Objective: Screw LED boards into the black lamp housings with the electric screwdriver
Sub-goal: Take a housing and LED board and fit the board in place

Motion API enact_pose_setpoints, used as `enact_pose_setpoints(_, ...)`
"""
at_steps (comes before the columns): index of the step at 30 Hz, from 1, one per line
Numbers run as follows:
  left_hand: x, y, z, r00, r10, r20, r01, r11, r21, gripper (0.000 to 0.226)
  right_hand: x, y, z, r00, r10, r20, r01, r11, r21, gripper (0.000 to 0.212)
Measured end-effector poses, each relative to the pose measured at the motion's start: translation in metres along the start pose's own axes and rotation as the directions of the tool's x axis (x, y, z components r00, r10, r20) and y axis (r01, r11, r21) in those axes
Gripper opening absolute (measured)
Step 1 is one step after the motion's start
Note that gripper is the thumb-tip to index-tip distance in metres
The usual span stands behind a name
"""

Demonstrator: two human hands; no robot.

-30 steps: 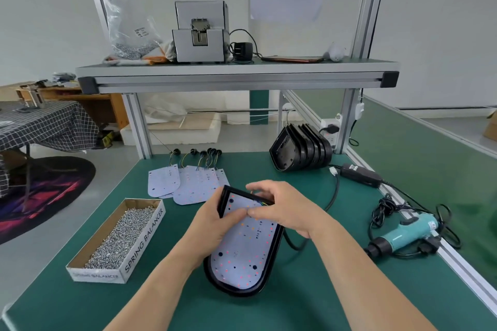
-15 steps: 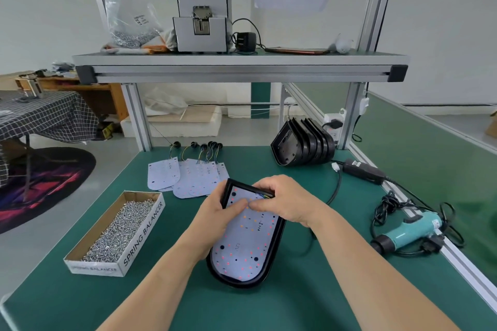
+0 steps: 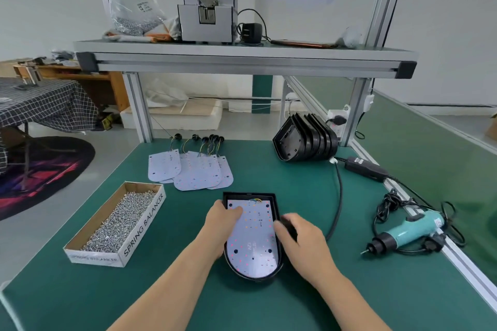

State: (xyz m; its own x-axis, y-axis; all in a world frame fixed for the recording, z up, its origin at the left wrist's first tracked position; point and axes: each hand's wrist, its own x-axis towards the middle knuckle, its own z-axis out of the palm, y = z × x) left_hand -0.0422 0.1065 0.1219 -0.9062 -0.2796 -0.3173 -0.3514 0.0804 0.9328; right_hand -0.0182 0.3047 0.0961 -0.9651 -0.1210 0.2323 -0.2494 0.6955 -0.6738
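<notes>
Station: green table (image 3: 80, 290) under an aluminium frame.

One black lamp housing (image 3: 255, 277) lies flat at near centre, open side up. An LED board (image 3: 252, 236) sits inside it, with its wires (image 3: 255, 199) at the far end.

The left hand (image 3: 222, 219) lies across the housing's left rim. Its fingers (image 3: 236, 212) are laid on the far-left part of the board, pressing rather than gripping.

The right hand (image 3: 302, 240) is at the housing's right rim. It is motion-blurred, so we cannot tell whether its fingers are clamped on the rim, only touching it, or free.

We cannot confirm any screws in the board's holes; they are too small to read.

The electric screwdriver (image 3: 411, 231) lies well to the right by the table edge, with no hand on it and its cord (image 3: 390, 205) coiled beside it. A box of screws (image 3: 115, 220) sits to the left of the housing. Spare LED boards (image 3: 193, 169) are fanned out beyond it, and a stack of empty housings (image 3: 304, 140) stands at far right.

Our reading of the step in hand: seating and squaring the board in the housing, before any fastening.

The next move, as we judge it, calls for one hand to hold the board aligned over its holes. The other must fetch a screw from the left and the driver from the right. The right hand is nearer the driver, and the coiled cord may drag.
</notes>
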Motion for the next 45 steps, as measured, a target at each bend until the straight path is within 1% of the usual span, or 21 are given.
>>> enact_pose_setpoints(2, 0.001, 0.002, 0.002, 0.999, 0.023, 0.024, -0.025, 0.994, 0.104, 0.015, -0.005, 0.005, 0.005, 0.999, 0.040, -0.007, -0.040, 0.999, -0.001, 0.030)
enact_pose_setpoints(4, 0.002, 0.004, 0.003, 0.998, 0.037, 0.045, -0.045, 0.982, 0.181, 0.016, -0.006, 0.006, 0.005, 0.996, 0.082, -0.029, -0.080, 0.995, 0.057, 0.044)
enact_pose_setpoints(6, 0.003, 0.005, 0.002, 0.997, 0.043, 0.060, -0.056, 0.970, 0.237, 0.018, -0.004, 0.006, 0.006, 0.997, 0.072, -0.011, -0.071, 0.995, 0.070, 0.050)
enact_pose_setpoints(8, 0.004, 0.007, 0.001, 0.996, 0.035, 0.079, -0.056, 0.959, 0.279, 0.028, -0.003, 0.005, 0.006, 0.998, 0.055, 0.012, -0.056, 0.997, 0.046, 0.049)
enact_pose_setpoints(11, -0.001, 0.014, -0.009, 0.995, 0.035, 0.092, -0.064, 0.941, 0.333, 0.043, -0.004, 0.005, 0.007, 0.999, 0.032, -0.003, -0.032, 0.999, 0.014, 0.046)
enact_pose_setpoints(13, -0.005, 0.019, -0.031, 0.992, 0.122, 0.012, -0.118, 0.922, 0.368, 0.045, -0.006, 0.004, 0.008, 1.000, 0.019, 0.000, -0.019, 1.000, -0.007, 0.046)
enact_pose_setpoints(15, -0.004, 0.023, -0.069, 0.947, 0.286, -0.147, -0.181, 0.851, 0.494, 0.036, -0.006, 0.004, 0.008, 1.000, 0.014, -0.004, -0.014, 1.000, -0.013, 0.046)
enact_pose_setpoints(17, -0.002, 0.025, -0.119, 0.860, 0.433, -0.270, -0.181, 0.753, 0.633, 0.018, -0.006, 0.004, 0.008, 1.000, 0.011, -0.017, -0.011, 1.000, -0.014, 0.045)
enact_pose_setpoints(18, -0.001, 0.025, -0.144, 0.831, 0.462, -0.310, -0.143, 0.716, 0.683, 0.017, -0.006, 0.004, 0.008, 1.000, 0.004, -0.023, -0.005, 1.000, -0.016, 0.045)
enact_pose_setpoints(19, 0.001, 0.023, -0.166, 0.825, 0.463, -0.324, -0.093, 0.677, 0.730, 0.018, -0.006, 0.005, 0.009, 1.000, -0.001, -0.025, 0.001, 1.000, -0.017, 0.044)
enact_pose_setpoints(20, 0.003, 0.019, -0.184, 0.846, 0.432, -0.312, -0.032, 0.626, 0.779, 0.018, -0.005, 0.005, 0.009, 1.000, -0.003, -0.024, 0.003, 1.000, -0.019, 0.044)
enact_pose_setpoints(22, 0.007, 0.009, -0.204, 0.917, 0.321, -0.236, 0.051, 0.493, 0.868, 0.025, -0.004, 0.007, 0.010, 1.000, -0.001, -0.020, 0.001, 1.000, -0.026, 0.044)
enact_pose_setpoints(24, 0.009, -0.004, -0.208, 0.956, 0.243, -0.163, 0.062, 0.376, 0.924, 0.031, -0.003, 0.008, 0.011, 1.000, 0.011, -0.015, -0.012, 0.999, -0.033, 0.047)
enact_pose_setpoints(26, 0.011, -0.011, -0.207, 0.954, 0.270, -0.132, 0.037, 0.331, 0.943, 0.022, -0.003, 0.009, 0.011, 1.000, 0.026, -0.013, -0.026, 0.999, -0.027, 0.049)
enact_pose_setpoints(27, 0.014, -0.012, -0.207, 0.946, 0.297, -0.132, 0.026, 0.337, 0.941, 0.012, -0.004, 0.008, 0.011, 1.000, 0.028, -0.014, -0.028, 0.999, -0.023, 0.049)
enact_pose_setpoints(28, 0.014, -0.013, -0.207, 0.939, 0.314, -0.138, 0.020, 0.353, 0.935, 0.010, -0.004, 0.007, 0.010, 0.999, 0.028, -0.015, -0.028, 0.999, -0.020, 0.049)
enact_pose_setpoints(30, 0.016, -0.014, -0.207, 0.932, 0.330, -0.152, 0.015, 0.381, 0.924, 0.021, -0.004, 0.007, 0.010, 1.000, 0.028, -0.013, -0.029, 0.999, -0.017, 0.049)
enact_pose_setpoints(36, 0.015, -0.016, -0.209, 0.896, 0.408, -0.174, -0.005, 0.401, 0.916, 0.028, -0.004, 0.007, 0.009, 0.999, 0.035, -0.009, -0.035, 0.999, -0.006, 0.050)
enact_pose_setpoints(38, 0.014, -0.015, -0.210, 0.884, 0.434, -0.175, -0.022, 0.414, 0.910, 0.026, -0.003, 0.007, 0.009, 0.999, 0.040, -0.006, -0.040, 0.999, -0.002, 0.051)
enact_pose_setpoints(41, 0.013, -0.013, -0.210, 0.869, 0.461, -0.182, -0.033, 0.419, 0.907, 0.016, -0.003, 0.007, 0.009, 0.999, 0.050, -0.014, -0.050, 0.999, 0.003, 0.051)
enact_pose_setpoints(45, 0.011, -0.011, -0.209, 0.869, 0.443, -0.222, 0.002, 0.445, 0.895, 0.019, -0.002, 0.008, 0.009, 0.999, 0.048, -0.013, -0.048, 0.999, 0.013, 0.050)
